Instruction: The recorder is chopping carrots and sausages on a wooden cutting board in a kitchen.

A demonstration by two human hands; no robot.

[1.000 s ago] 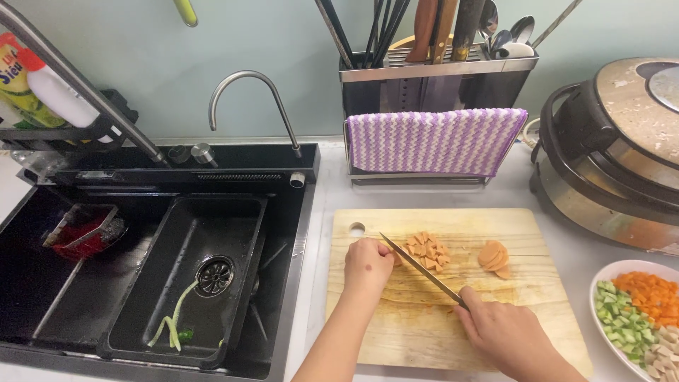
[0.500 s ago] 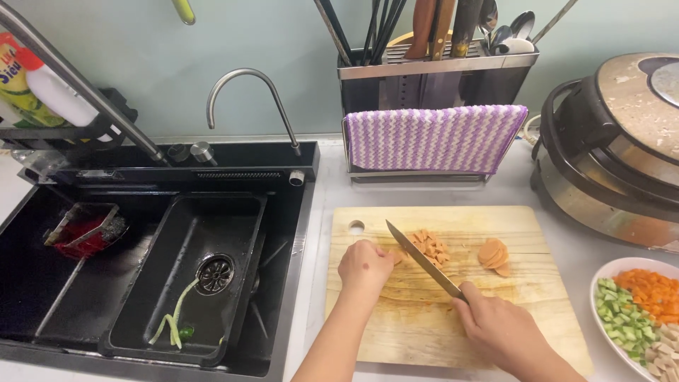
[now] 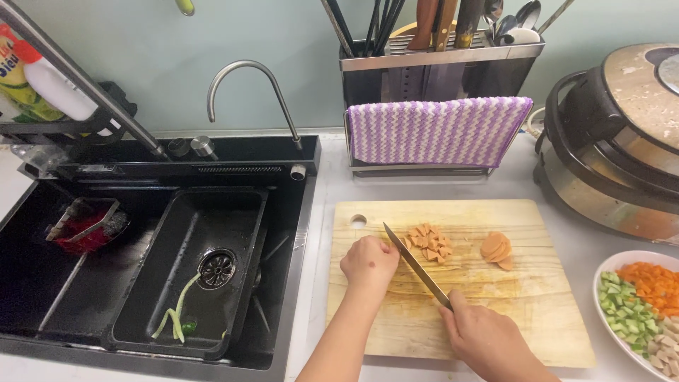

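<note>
Since the earlier frames your knife (image 3: 417, 264) has lifted and swung its tip far and left, toward the diced sausage pieces (image 3: 427, 242). Those pieces lie mid-board on the wooden cutting board (image 3: 537, 311), just right of your left hand (image 3: 369, 262), which is curled into a loose fist, holding nothing. Your right hand (image 3: 488, 339) is clenched on the knife handle. Uncut slices (image 3: 498, 249) sit right of the pile. Judged step: dicing. Next calls for steadying the pile before the blade descends. Plate of chopped vegetables (image 3: 622, 263) stands near right on the surface (image 3: 322, 212); sink (image 3: 283, 332) left.
</note>
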